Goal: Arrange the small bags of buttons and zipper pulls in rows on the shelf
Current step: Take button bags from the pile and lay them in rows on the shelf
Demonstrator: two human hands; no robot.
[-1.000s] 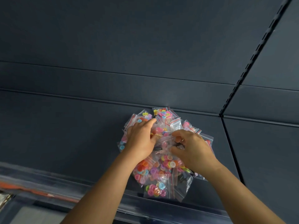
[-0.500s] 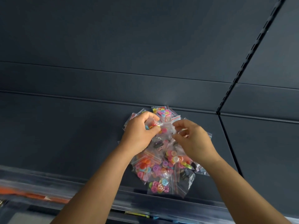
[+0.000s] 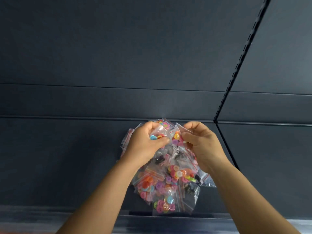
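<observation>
Head camera looks down on a heap of small clear bags (image 3: 166, 181) with red zip strips, piled on a dark shelf (image 3: 59, 157) near its middle and reaching from close to the back edge down towards the front edge. Most bags hold bright buttons in pink, orange, yellow, green and blue; a few among them hold dark pieces that may be zipper pulls, though they are too small to tell for sure. The bags overlap one another at all angles and form no row.

At the far end of the heap, near the shelf's back edge, the left hand (image 3: 145, 144) has its fingers and thumb curled round a bag of buttons (image 3: 157, 135), with blue and orange buttons showing between thumb and fingers. Just beside it, the right hand (image 3: 201, 146) pinches a second bag (image 3: 178, 136) at its upper edge between thumb and curled fingers; yellow, orange and purple buttons show inside it. The two held bags touch or nearly touch each other between the hands, above the rest of the heap. Both forearms reach in from the shelf's front edge.

Behind the shelf rises a dark back panel (image 3: 118, 56), and a slotted upright rail (image 3: 243, 53) runs slantwise down to the shelf's back edge at the right.
</observation>
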